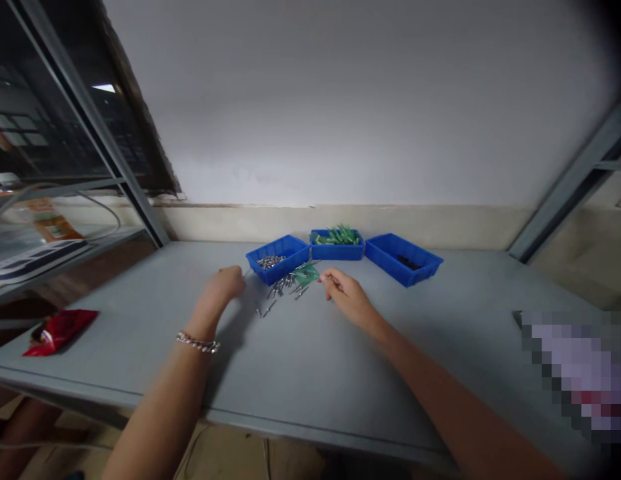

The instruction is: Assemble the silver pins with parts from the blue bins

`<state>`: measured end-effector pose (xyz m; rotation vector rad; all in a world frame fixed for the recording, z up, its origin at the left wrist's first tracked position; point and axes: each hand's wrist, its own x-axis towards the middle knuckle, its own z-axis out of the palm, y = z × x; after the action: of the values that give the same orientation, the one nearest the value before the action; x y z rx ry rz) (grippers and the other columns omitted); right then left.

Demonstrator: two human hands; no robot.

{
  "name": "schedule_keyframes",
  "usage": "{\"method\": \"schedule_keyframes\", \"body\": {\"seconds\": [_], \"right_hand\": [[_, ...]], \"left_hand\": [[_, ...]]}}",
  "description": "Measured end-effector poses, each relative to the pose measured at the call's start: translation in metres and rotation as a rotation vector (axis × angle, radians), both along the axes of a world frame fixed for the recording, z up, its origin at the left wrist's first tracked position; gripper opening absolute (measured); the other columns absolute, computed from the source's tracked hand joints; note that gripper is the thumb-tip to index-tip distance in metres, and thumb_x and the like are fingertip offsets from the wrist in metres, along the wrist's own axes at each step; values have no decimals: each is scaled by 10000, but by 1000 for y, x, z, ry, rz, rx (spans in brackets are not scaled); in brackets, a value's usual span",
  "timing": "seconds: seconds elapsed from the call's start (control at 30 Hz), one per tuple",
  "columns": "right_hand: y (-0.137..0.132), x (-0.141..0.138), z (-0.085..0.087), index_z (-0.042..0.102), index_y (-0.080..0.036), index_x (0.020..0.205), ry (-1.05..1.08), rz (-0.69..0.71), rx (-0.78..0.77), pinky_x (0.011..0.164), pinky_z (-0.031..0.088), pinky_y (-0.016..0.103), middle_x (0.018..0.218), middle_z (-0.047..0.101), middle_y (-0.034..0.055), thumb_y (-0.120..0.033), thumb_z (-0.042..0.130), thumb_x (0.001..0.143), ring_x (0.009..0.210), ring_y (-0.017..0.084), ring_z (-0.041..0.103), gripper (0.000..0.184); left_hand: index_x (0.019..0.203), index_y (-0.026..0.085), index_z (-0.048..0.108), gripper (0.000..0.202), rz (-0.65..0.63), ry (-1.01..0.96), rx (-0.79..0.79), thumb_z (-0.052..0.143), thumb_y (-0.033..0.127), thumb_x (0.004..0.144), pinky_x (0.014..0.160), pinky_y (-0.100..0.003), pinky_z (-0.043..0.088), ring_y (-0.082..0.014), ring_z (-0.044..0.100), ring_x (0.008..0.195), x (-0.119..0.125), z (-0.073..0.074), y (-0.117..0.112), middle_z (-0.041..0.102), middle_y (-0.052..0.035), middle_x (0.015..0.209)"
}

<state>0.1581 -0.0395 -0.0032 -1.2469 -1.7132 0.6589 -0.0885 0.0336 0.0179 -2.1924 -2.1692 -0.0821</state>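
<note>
Your right hand [347,293] pinches the edge of a small green plastic bag [307,275] between thumb and fingers. The bag is thin, see-through and a little crumpled, held low over the grey table [300,373], in front of the gap between the left and middle blue bins. Your left hand [225,285] is curled near the left blue bin [286,269]; blur keeps you from telling whether its fingers grip anything.

Loose slim metal pins [289,285] lie scattered on the table beside and below the bag, crowding the space between your hands. More silvery pins [271,262] fill part of the left bin. The middle blue bin [337,253] is heaped with green packets [343,235], and the right blue bin [387,259] holds a few small dark parts [408,262]. Well to the left lies a red packet [73,328].
</note>
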Motion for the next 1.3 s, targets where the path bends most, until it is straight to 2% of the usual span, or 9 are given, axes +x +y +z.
{"method": "schedule_keyframes", "body": {"seconds": [0.07, 0.13, 0.2, 0.33, 0.47, 0.73, 0.87, 1.0, 1.3], "right_hand": [[1, 0, -1, 471, -202, 737, 17, 15, 4, 512, 330, 228, 534, 447, -35, -367, 346, 819, 492, 108, 432, 223], [2, -1, -2, 482, -200, 750, 24, 17, -6, 512, 334, 228, 533, 453, -32, -372, 348, 818, 500, 112, 444, 228], [2, -2, -1, 499, -195, 767, 39, 15, -28, 507, 336, 227, 535, 459, -28, -382, 361, 813, 506, 113, 451, 237], [0, -3, 2, 517, -180, 741, 71, 23, -49, 490, 329, 225, 532, 453, -24, -407, 379, 804, 495, 108, 431, 272], [-1, -2, 3, 478, -182, 594, 2, 12, -46, 476, 304, 230, 498, 425, -21, -386, 371, 807, 478, 105, 397, 314], [3, 1, 1, 436, -185, 543, 92, -42, -90, 472, 302, 232, 478, 431, -22, -338, 391, 790, 460, 97, 396, 294], [7, 4, 0, 435, -184, 562, 238, -10, -165, 421, 266, 214, 490, 434, -34, -317, 410, 765, 423, 76, 362, 244], [6, 6, 4, 430, -184, 562, 361, 23, -250, 385, 217, 203, 471, 404, -51, -318, 429, 746, 388, 58, 325, 228], [1, 5, 7, 410, -189, 577, 360, 59, -263, 370, 199, 200, 492, 411, -54, -304, 485, 715, 387, 49, 321, 195]], "left_hand": [[897, 96, 584, 263, 128, -8, 135, 385, 155, 734, 624, -333, 442, -285, 592, 801, -6, 11, -1, 611, -199, 855], [962, 106, 543, 274, 134, -47, 337, 343, 184, 790, 646, -333, 436, -265, 578, 816, -1, 20, -5, 576, -186, 917], [968, 146, 517, 242, -58, -102, 469, 334, 209, 823, 684, -311, 430, -226, 562, 834, 17, 23, -12, 550, -136, 958], [915, 171, 491, 155, -546, -122, 376, 361, 179, 831, 673, -252, 422, -168, 543, 810, 67, 12, -32, 529, -68, 932], [958, 173, 462, 171, -731, -31, 289, 335, 167, 843, 565, -230, 403, -145, 545, 704, 92, 0, -47, 509, -61, 946], [930, 166, 460, 160, -727, -48, 346, 327, 159, 842, 504, -226, 363, -138, 522, 650, 87, 0, -46, 499, -62, 927], [931, 163, 457, 150, -751, -330, 342, 392, 261, 838, 584, -237, 390, -145, 511, 733, 88, -3, -45, 512, -55, 913], [878, 156, 483, 199, -739, -626, 275, 484, 333, 788, 584, -236, 382, -109, 461, 621, 90, -9, -43, 525, -24, 785], [749, 143, 528, 286, -669, -901, 138, 397, 387, 821, 545, -221, 342, -93, 412, 592, 93, -16, -40, 486, -7, 673]]}}
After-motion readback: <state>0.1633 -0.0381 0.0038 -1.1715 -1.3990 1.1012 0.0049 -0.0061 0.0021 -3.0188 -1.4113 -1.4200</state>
